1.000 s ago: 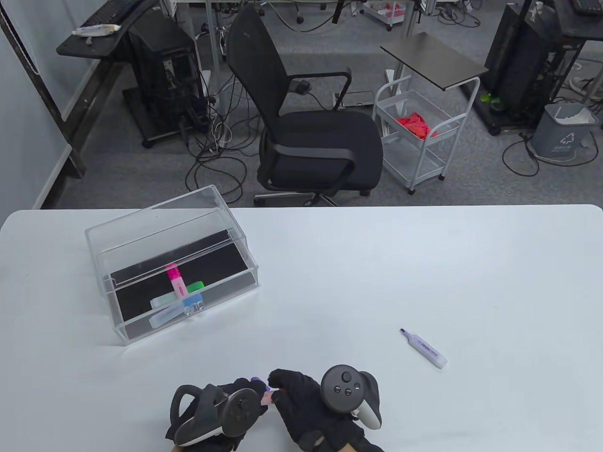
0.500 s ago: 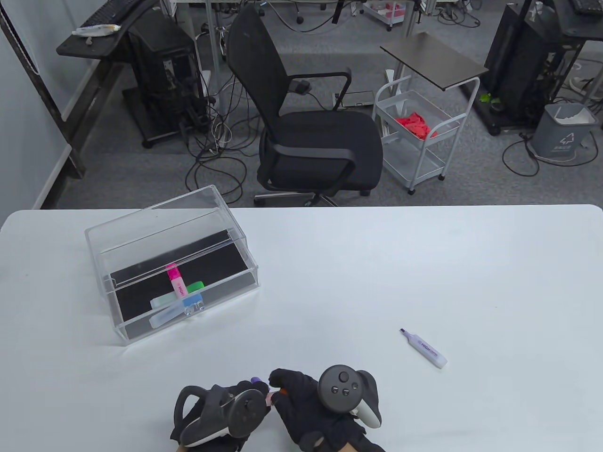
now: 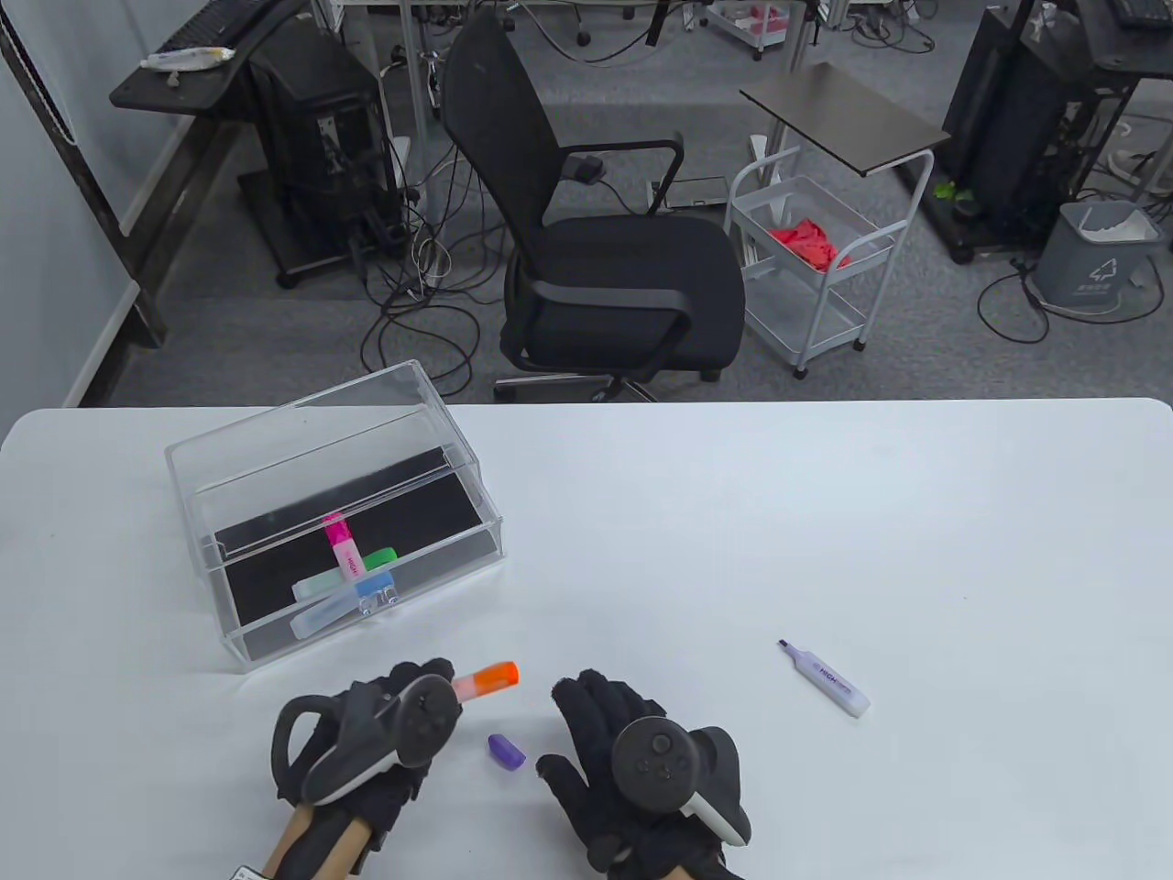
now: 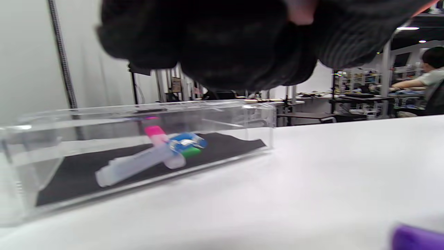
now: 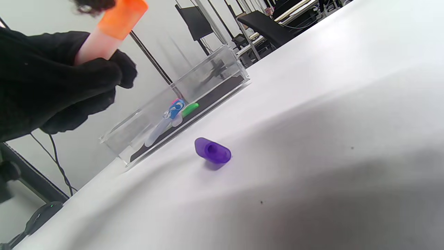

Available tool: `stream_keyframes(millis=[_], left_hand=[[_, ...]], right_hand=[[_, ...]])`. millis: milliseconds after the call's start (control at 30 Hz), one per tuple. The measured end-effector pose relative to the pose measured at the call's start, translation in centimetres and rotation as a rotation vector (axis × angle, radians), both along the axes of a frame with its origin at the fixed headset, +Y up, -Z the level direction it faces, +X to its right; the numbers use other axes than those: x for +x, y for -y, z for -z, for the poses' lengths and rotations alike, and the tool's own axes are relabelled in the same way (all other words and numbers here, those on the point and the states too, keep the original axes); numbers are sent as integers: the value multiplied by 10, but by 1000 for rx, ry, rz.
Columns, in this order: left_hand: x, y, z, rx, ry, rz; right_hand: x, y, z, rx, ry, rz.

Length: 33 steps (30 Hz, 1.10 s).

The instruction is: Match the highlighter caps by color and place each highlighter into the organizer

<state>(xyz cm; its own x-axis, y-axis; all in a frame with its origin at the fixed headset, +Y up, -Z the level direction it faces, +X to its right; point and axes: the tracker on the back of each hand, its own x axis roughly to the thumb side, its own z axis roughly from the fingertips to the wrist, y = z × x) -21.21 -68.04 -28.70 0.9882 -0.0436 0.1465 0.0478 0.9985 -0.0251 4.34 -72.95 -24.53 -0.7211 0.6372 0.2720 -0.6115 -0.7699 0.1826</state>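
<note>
My left hand (image 3: pixel 403 701) grips an orange highlighter (image 3: pixel 487 679) (image 5: pixel 107 31) with its orange cap on, pointing right, just in front of the clear organizer (image 3: pixel 275 440). A loose purple cap (image 3: pixel 505 752) (image 5: pixel 212 151) lies on the table between my hands. My right hand (image 3: pixel 600 724) hovers open beside it, fingers spread, holding nothing. An uncapped purple highlighter (image 3: pixel 825 677) lies to the right. Inside the organizer lie pink (image 3: pixel 341 547), green (image 3: pixel 378 556) and blue (image 3: pixel 341 606) (image 4: pixel 138 163) capped highlighters.
The organizer stands at the table's (image 3: pixel 733 513) left, its open side towards me. Beyond the far edge stand a black office chair (image 3: pixel 605 266) and a white trolley (image 3: pixel 806 257).
My hands have parted and moved away from the near edge. The left hand now carries the orange-capped highlighter toward the organizer. The purple cap has been dropped onto the table; the right hand has opened.
</note>
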Motion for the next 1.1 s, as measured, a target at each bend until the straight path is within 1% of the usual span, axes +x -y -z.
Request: stream_keyframes(millis=[67,167,300,467,633,800,867,967,1033,1100], left_hand=[[-19,-8,20,-9,-74,-5],[-35,-14,43,-33,-142,28],[-50,-17,75,-52,-214,66],[-68,-11,113,-90,-308,103],[-85,1,139,-139,-373,116],[-96,9,151,-137,-403,100],[-98,9,151,-94,-414,125],[-100,7,147,-87,-385,98],[-100,4,141,-59,-369,86],[-98,1,132,-57,-344,78]], right_hand=[[1,-3,0,13,17,16],[-1,-4,-1,17,16,-10],[-1,-2,0,-12,18,-43],[9,-4,0,-15,53,-18],[14,-2,2,-32,68,-13],[15,2,6,-58,69,-25],[14,2,7,-64,69,-26],[14,2,7,-66,71,-29],[14,2,7,-62,74,-33],[15,2,7,-62,76,-35]])
